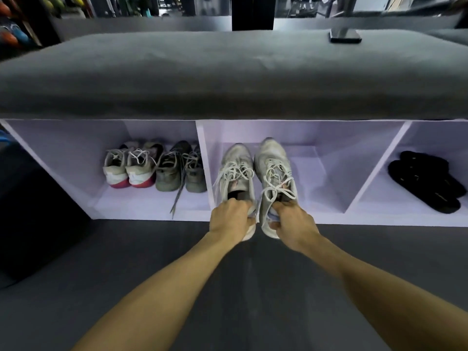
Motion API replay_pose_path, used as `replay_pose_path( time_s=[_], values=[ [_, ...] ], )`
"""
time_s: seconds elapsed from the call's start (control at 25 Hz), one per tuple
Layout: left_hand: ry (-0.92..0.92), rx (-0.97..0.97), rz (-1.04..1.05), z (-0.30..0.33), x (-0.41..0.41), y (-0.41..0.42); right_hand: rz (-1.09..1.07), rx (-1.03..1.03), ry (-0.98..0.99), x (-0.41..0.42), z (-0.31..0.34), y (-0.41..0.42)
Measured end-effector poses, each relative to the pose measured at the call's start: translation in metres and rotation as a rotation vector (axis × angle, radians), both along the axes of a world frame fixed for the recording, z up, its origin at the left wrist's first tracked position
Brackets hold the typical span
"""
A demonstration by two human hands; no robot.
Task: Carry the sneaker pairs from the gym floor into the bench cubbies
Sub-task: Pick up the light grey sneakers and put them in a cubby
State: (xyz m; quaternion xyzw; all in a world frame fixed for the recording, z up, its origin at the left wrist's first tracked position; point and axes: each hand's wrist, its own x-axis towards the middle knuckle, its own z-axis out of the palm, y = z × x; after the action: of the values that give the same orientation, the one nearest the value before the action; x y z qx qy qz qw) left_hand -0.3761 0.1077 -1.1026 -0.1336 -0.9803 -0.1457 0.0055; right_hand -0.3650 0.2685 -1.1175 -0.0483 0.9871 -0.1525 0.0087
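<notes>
Two bare forearms reach forward over the dark gym floor [157, 239] toward a bench with a grey cushioned seat [228, 72] and white cubbies beneath it. The left hand [231, 219] grips the heel of the left grey sneaker [238, 168], its fingers [240, 205] curled over the collar into the opening. The right hand [295, 224] grips the heel of the right grey sneaker [274, 168] the same way, fingers hooked over the collar and thumb under the heel. The two white-laced sneakers lie side by side, nearly touching, toes pointing into the middle cubby [329, 173], at its left side near the divider; their heels stick out past the cubby's front edge over the floor.

In the left cubby [63, 158] stand two pairs, heels outward: a grey pair with pink-red soles [129, 168] and, just beside it on the right, an olive-grey pair [179, 171] with one lace trailing toward the front edge. In the right cubby [379, 198] lies a pair of black slides [425, 181], overlapping. A dark phone-like object [345, 38] rests on the far side of the seat.
</notes>
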Motion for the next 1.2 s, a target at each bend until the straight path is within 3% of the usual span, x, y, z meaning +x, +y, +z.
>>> replay_pose_path(
  time_s=[0.32,0.56,0.88,1.2],
  values=[
    [-0.025,-0.042,0.035,-0.062,-0.149,0.015,-0.026,-0.008,0.005,-0.153,-0.064,0.001],
    [-0.066,-0.066,0.095,-0.096,-0.217,0.019,-0.018,0.021,0.013,-0.220,-0.095,0.004],
    [-0.068,-0.044,0.162,-0.119,-0.249,0.024,-0.002,0.037,-0.020,-0.251,-0.114,0.004],
    [-0.058,-0.065,0.074,-0.108,-0.210,0.012,0.030,0.088,0.095,-0.215,-0.099,0.012]
  ],
)
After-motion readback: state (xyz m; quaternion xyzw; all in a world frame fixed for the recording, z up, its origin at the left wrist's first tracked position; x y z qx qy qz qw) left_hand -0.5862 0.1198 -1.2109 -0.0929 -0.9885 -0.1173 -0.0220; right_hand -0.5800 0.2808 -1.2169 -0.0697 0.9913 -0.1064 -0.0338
